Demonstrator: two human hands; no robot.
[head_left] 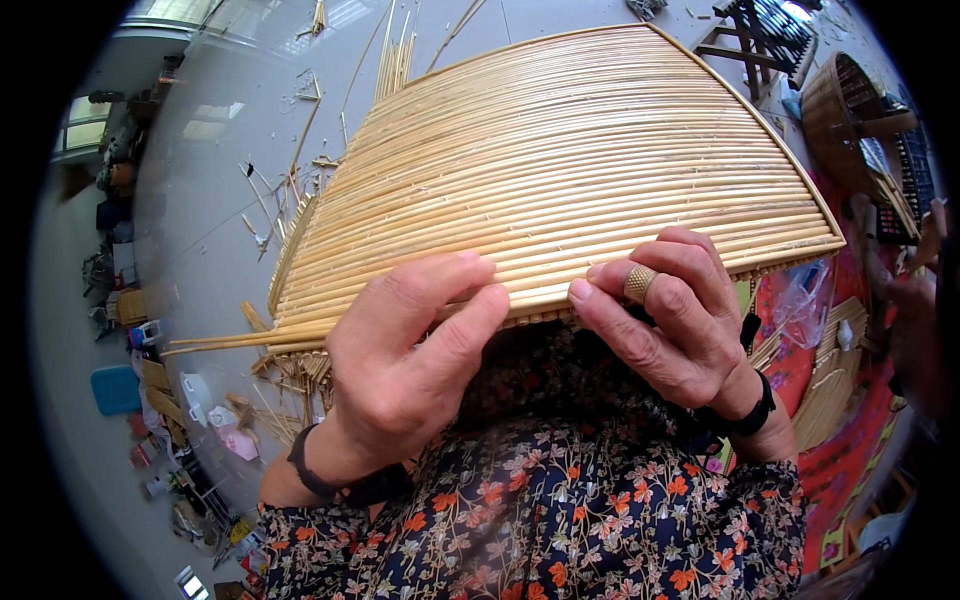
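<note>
A large panel of thin straw-coloured reeds (pixel 560 170), laid side by side in rows, spreads out in front of me, with a bound rim along its far and right edges. My left hand (pixel 415 340) pinches the panel's near edge, thumb and fingers pressed on the reeds left of the middle. Just to the right, my right hand (pixel 675 310) grips the same edge between thumb and forefinger; a brass-coloured thimble ring (pixel 640 284) sits on one finger. Loose reed ends (pixel 215 343) stick out past the near left corner. The panel's underside is hidden.
Reed offcuts (pixel 300 130) lie scattered on the grey floor to the left. A woven basket (pixel 840 115) and a dark folding stool (pixel 755 40) stand at the far right. Below the basket, a red patterned cloth (pixel 830 490) carries bundled reeds and a clear plastic bag (pixel 805 305).
</note>
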